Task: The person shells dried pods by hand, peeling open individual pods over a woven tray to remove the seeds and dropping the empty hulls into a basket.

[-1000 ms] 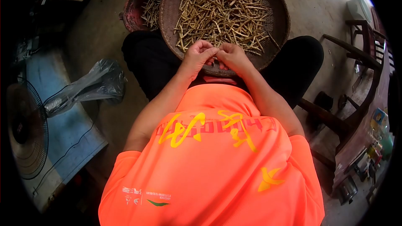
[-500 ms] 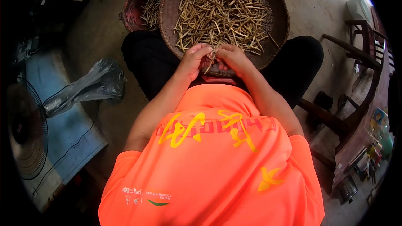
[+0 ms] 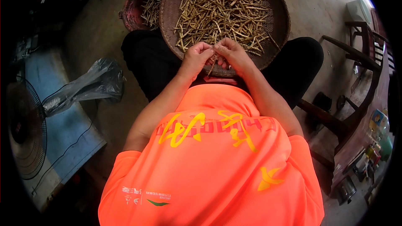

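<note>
My left hand (image 3: 196, 60) and my right hand (image 3: 234, 56) meet over the near edge of a round woven basket tray (image 3: 168, 14) resting by my lap. Both are closed, thumbs pinching together at a thin dry bean pod (image 3: 212, 68) whose lower end hangs between them. The fingers cover most of that pod, so whether it is split cannot be made out. Just beyond my fingertips, a heap of dry yellow-brown bean pods (image 3: 222, 14) fills the tray's middle.
A reddish bucket (image 3: 133, 14) with pods inside stands left of the tray. Further left are a clear plastic bag (image 3: 94, 81), a blue-topped table (image 3: 79, 142) and a fan (image 3: 29, 129). On the right are a wooden chair (image 3: 366, 42) and a cluttered table (image 3: 356, 159).
My hands have drawn closer together, with the thumbs now nearly touching. The pod between them is more covered by my fingers. The tray and heap look unchanged.
</note>
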The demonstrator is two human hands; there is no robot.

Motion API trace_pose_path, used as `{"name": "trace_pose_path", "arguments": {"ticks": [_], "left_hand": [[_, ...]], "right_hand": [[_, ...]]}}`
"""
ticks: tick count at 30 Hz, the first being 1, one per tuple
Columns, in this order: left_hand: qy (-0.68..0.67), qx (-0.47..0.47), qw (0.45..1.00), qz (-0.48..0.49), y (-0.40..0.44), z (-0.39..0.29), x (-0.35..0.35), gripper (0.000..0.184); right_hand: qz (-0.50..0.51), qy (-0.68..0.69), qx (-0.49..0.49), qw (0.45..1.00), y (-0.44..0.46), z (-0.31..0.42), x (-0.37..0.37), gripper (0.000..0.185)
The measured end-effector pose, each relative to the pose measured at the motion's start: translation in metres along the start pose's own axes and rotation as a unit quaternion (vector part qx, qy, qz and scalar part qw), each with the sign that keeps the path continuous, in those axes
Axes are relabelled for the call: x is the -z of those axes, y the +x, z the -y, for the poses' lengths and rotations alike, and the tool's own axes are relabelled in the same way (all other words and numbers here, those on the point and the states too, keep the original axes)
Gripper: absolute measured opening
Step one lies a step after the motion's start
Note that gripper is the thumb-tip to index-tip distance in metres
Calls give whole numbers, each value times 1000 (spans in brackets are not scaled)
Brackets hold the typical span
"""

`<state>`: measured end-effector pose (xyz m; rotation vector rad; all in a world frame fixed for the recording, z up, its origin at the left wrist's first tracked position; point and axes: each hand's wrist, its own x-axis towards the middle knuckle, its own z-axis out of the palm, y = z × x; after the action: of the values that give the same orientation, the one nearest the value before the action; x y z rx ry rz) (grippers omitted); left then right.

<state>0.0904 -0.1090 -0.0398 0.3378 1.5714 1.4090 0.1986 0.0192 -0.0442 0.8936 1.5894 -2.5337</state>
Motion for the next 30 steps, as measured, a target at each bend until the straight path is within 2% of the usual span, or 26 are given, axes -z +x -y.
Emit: {"name": "trace_pose_path", "arguments": {"ticks": [2, 4, 7, 20, 25, 30], "left_hand": [[-21, 7, 1000, 18, -1, -2, 3, 11], [-75, 65, 995, 26, -3, -7, 5, 12], [-85, 67, 994, 28, -3, -6, 6, 11], [-71, 57, 996, 8, -1, 0, 2, 10], [-20, 43, 999, -5, 0, 0, 0, 10], [11, 5, 1000, -9, 2, 6, -1, 8]], "right_hand": [[16, 25, 7, 1000, 0, -1, 2, 20], [6, 25, -14, 1000, -1, 1, 0, 18], [-3, 10, -11, 1000, -4, 5, -3, 18], [-20, 7, -14, 1000, -1, 1, -5, 13], [-33, -80, 6, 996, 1, -1, -4, 18], [-38, -101, -2, 994, 1, 1, -4, 20]]}}
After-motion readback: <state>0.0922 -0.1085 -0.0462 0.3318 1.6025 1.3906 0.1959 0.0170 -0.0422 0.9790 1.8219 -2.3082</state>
